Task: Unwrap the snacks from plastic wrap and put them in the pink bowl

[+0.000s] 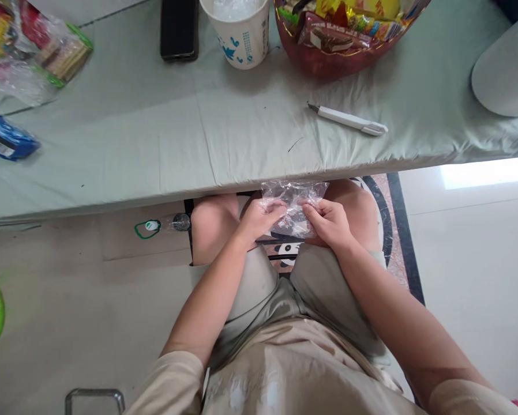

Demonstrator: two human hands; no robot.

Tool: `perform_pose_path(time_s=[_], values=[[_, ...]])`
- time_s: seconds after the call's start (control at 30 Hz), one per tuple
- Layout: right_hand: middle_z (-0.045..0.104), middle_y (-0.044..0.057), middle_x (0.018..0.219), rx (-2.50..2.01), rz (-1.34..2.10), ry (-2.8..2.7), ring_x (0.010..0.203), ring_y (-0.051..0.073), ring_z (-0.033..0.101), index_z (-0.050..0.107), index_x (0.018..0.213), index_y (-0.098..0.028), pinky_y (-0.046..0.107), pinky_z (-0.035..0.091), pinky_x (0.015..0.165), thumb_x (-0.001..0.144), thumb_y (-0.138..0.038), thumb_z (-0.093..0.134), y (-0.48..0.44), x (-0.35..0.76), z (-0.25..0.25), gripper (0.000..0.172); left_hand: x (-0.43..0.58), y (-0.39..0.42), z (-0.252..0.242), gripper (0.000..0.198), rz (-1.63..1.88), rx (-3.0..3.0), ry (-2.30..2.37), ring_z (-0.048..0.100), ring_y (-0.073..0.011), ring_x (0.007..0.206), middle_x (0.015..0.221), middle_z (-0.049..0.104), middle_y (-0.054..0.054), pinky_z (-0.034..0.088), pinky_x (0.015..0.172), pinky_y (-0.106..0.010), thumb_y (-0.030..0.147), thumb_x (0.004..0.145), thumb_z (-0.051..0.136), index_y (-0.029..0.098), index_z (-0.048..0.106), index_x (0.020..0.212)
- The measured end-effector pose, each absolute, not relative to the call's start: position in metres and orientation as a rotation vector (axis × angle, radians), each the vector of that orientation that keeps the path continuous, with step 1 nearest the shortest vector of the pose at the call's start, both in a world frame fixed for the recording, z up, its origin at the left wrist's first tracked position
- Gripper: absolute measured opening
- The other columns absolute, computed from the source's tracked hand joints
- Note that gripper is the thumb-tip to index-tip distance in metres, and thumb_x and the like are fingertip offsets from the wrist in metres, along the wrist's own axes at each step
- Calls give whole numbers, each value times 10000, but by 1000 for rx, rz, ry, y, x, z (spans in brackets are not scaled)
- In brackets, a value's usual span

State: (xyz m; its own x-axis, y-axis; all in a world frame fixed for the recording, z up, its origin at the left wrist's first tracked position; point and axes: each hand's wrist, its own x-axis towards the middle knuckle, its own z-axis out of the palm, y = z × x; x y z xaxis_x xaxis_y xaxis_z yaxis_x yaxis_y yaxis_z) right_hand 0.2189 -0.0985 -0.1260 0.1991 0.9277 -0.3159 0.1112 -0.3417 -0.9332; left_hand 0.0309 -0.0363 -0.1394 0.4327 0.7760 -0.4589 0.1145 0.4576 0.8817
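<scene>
Between my knees, just below the table's front edge, a clear crinkled plastic bag (297,222) is stretched between both hands. My left hand (263,216) pinches its left side between thumb and fingers. On the right side, my right hand (330,220) grips the film the same way. The bag looks see-through, and I cannot make out anything inside it. A white utility knife (349,120) lies on the table beyond my hands, its dark blade tip pointing left.
On the cloth-covered table (133,144) stand a paper cup (244,43), a red snack bowl (328,60) and a white container (501,75). A black phone (179,31), a blue packet (8,137) and bagged snacks (64,57) lie leftward. A plastic bottle (172,222) lies below.
</scene>
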Motion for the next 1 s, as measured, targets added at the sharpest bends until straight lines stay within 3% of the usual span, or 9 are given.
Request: perform_pose_path(time_s=[0.07,0.2,0.3,0.4,0.6,0.73,0.83,1.0], values=[[493,-27,471,-1640,1237,-985,492,109,441,491,554,-221,256,312,481,803,-582,711,-98,218,-126,491,30,-38,-141,386,552,1027,1090,612,-118,583,641,668,-1,476,559,-225,523,803,760,158,696,698],[470,-38,463,-1630,1225,-946,472,102,408,541,588,-216,248,284,460,806,-605,707,-99,219,-127,476,25,-39,-139,387,539,938,1075,664,-156,643,697,717,-22,522,597,-254,541,817,721,164,754,739],[502,-40,490,-1588,1249,-897,479,114,432,673,715,-210,253,327,466,787,-622,731,-102,223,-129,422,24,-38,-132,349,544,935,997,658,-150,593,691,721,-12,533,582,-261,499,775,771,176,781,907],[599,-18,588,-1508,1272,-812,544,134,502,745,819,-219,271,403,510,744,-652,773,-106,226,-135,440,25,-36,-126,435,523,913,951,647,-159,510,634,703,14,537,541,-277,452,737,805,198,720,1079],[703,15,771,-1445,1264,-761,674,162,597,736,837,-236,319,514,630,731,-692,776,-105,224,-134,470,29,-33,-124,372,570,880,940,635,-137,515,611,667,16,483,525,-243,481,695,836,190,656,843],[717,16,828,-1448,1224,-829,687,154,598,750,907,-251,308,511,634,810,-549,739,-111,228,-114,313,30,-29,-121,267,611,872,867,579,-95,506,697,657,16,412,486,-224,389,682,808,184,665,776],[704,0,799,-1502,1172,-985,683,146,594,738,849,-244,301,500,655,839,-354,645,-125,241,-105,144,31,-27,-118,161,628,899,806,545,-86,521,671,637,9,383,495,-222,311,671,752,176,671,704],[713,10,785,-1575,1097,-1054,760,175,644,701,726,-234,325,511,737,766,-233,535,-143,257,-102,171,34,-30,-117,220,553,878,707,553,-119,562,657,660,-19,400,532,-243,384,673,755,171,712,706]])
